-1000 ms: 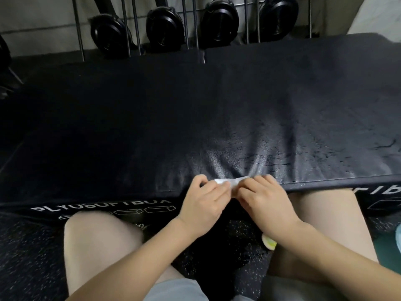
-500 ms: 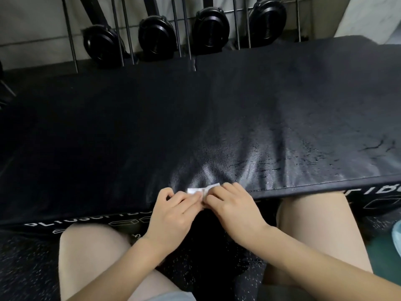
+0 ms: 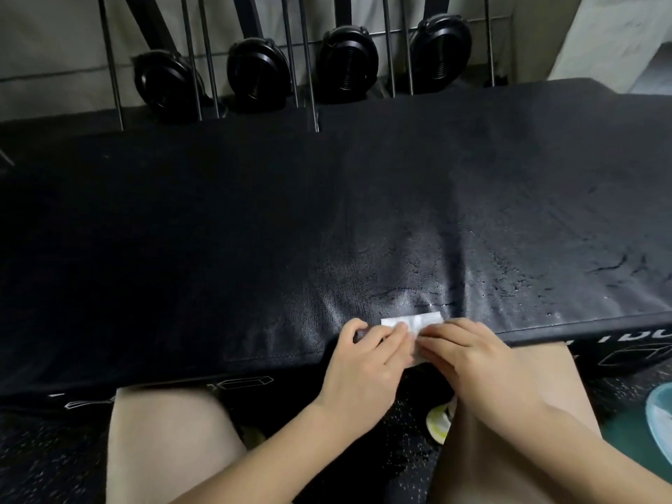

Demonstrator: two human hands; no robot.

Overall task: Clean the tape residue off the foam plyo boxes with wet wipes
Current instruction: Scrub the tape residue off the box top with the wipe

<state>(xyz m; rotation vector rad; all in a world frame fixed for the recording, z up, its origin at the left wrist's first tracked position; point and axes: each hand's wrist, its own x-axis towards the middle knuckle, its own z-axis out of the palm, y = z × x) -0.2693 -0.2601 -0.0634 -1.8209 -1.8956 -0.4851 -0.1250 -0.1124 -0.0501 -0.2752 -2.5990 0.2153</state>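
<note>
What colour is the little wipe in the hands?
White. The wipe shows clearly against the black foam box in the head view.

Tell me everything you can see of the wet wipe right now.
The wet wipe is a small white sheet folded into a narrow strip, soft-looking and creased. It lies at the near edge of the black foam plyo box, its far part flat on the top and a bit showing lower between the hands. The left hand and right hand both pinch it with their fingertips, covering most of it.

Single head cam, looks fwd and down, close over plyo box [image 3: 254, 231] near edge.
</note>
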